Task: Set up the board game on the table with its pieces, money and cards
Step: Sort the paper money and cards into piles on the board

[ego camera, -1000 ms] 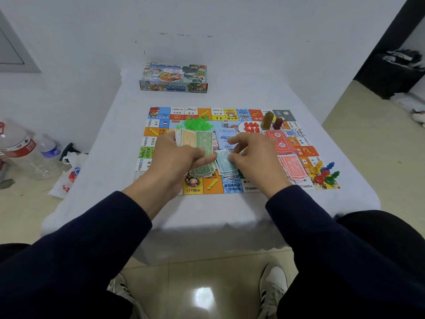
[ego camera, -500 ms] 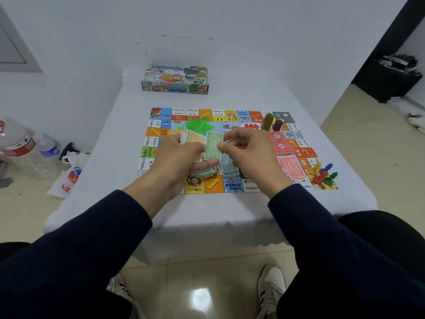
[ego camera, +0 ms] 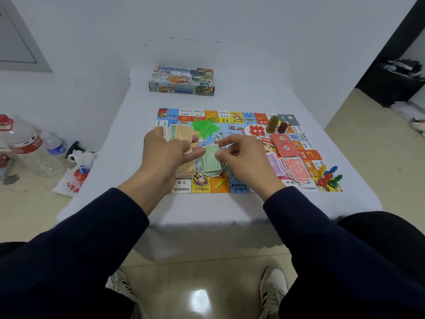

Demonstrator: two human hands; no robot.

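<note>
head | left hand [ego camera: 167,155] grips banknote stack [ego camera: 181,134] | right hand [ego camera: 246,157] pinches green note [ego camera: 210,158]

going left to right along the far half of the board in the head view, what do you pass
fanned notes in the left hand → green plastic pieces → white die → olive block → dark red block

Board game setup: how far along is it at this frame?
Done: the board lies flat, with green houses, a die, red cards and pawns on it. In hand: the left hand holds a fan of notes; the right hand pinches a green note over the green pile. Left: sorting the remaining fanned notes.
</note>
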